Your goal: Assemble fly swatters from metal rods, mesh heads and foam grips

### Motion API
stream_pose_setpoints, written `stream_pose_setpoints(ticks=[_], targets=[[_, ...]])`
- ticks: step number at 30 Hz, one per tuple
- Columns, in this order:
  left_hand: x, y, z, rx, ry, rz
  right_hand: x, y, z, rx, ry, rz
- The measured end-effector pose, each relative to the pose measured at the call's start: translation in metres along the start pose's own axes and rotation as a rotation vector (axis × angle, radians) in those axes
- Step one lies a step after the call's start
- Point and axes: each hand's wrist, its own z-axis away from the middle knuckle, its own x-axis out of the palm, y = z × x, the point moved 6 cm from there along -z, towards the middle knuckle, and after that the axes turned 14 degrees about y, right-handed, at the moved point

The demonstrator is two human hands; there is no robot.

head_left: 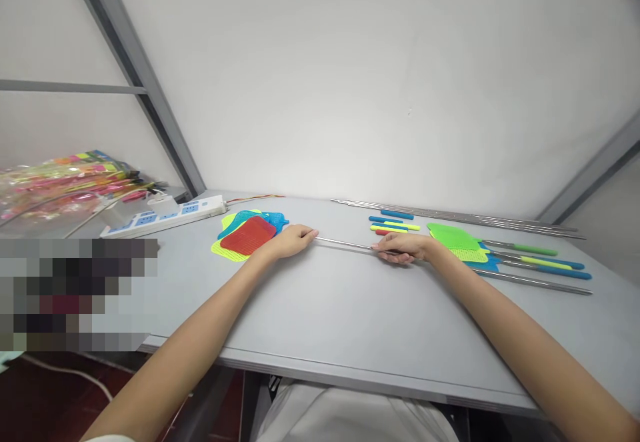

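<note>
metal rod [345, 243] pinched btwn both hands, left [293, 239] & right [403, 247] fingers curled on its ends, grey table [320, 309]

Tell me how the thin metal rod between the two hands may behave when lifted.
The metal rod looks thin and long, so it probably weighs little and may flex slightly. Being round, it could roll on the smooth grey table. The left hand and right hand hold its ends.

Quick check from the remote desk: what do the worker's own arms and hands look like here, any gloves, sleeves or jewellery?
Both arms are bare to the picture's bottom edge: no sleeves. The left hand and right hand wear no gloves; no rings, watch or bands show.
</note>
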Motion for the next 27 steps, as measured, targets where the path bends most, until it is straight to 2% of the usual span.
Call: stream_pose_setpoints(ticks=[13, 27], targets=[[0.005, 0.002, -0.004, 0.05, 0.019, -0.01, -0.006, 0.003, -0.003, -0.023, 0.0, -0.014], [0.011, 0.007, -0.002, 0.028, 0.015, 0.076, -0.009, 0.004, 0.002, 0.002, -0.007, -0.023]])
